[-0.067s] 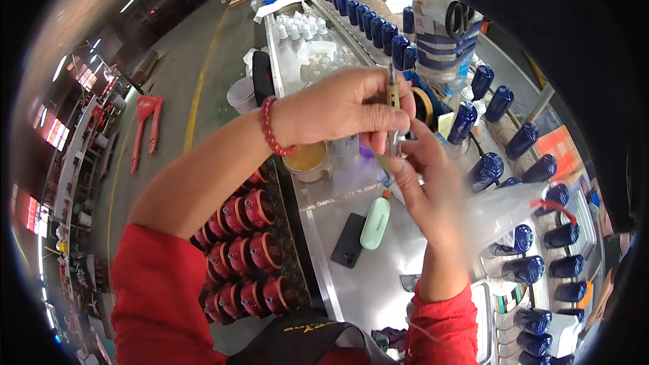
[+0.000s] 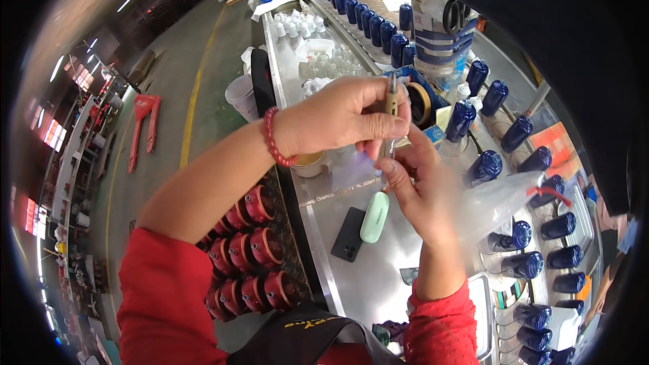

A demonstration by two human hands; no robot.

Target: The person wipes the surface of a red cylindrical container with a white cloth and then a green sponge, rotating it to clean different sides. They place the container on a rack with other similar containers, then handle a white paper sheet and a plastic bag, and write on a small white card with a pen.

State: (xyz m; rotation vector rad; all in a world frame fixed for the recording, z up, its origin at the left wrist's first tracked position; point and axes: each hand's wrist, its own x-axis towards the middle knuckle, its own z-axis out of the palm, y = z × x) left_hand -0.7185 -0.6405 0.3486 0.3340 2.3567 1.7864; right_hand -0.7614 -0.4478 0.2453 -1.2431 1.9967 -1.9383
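Observation:
My left hand (image 2: 351,116), a red bead bracelet on its wrist, is closed around a slim pen-like tool (image 2: 392,103). The tool stands nearly upright, with a gold-toned barrel and a pointed metal tip at the top. Just below, my right hand (image 2: 422,186) pinches the tool's lower end between thumb and fingers. Those fingers hide most of that end, and the back of this hand is blurred. Beside the right wrist is a clear plastic bag (image 2: 497,206) with a red tie. Under the hands, a mint-green case (image 2: 375,218) lies against a black phone (image 2: 348,235) on the metal table.
Dark-blue glossy cylinders (image 2: 520,267) stand in rows on the right and along the back. A tape roll (image 2: 418,105) sits behind my hands. Red round parts (image 2: 263,247) fill a tray at left. White cups (image 2: 297,25) and clear glass pieces (image 2: 331,64) are farther up the table.
My left hand and the tool have sunk very slightly in the picture. A yellowish-green sliver between the hands no longer shows. Both hands keep their grip.

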